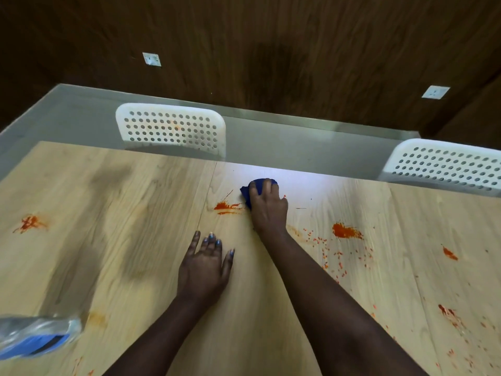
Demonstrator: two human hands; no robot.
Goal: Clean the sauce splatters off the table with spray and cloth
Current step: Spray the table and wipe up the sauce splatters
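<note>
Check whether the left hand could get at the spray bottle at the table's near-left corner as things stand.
Probably yes. The left hand lies flat and holds nothing, and bare table lies between it and the blurred spray bottle. The right hand is busy with the blue cloth.

Left grip flat, right grip curled

Cloth: dark blue. Sauce splatters: orange-red, blotches plus fine speckle. Table: pale wood grain, darker grey-brown streaks. Chairs: white, perforated with dot grid. Wall: dark brown wood grain. Bottle: clear, blue label, blurred.
</note>
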